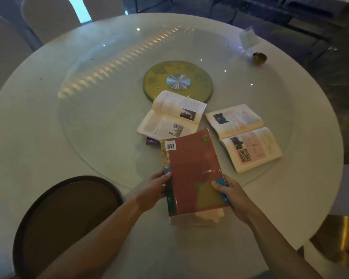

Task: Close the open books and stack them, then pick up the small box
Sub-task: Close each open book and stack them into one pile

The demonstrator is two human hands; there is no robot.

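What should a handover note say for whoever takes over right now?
Left hand: grips the spine edge of the closed red paperback book.
Right hand: grips its opposite edge, thumb on the cover. The book seems lifted off the round white table.
Open book with the white pages: lies open by the gold turntable hub.
Open book with the pinkish pages: lies open to its right.
Small dark box: partly hidden under the white-paged book.
Done: one book closed.
Left: close the other two, stack all three, pick up the box.
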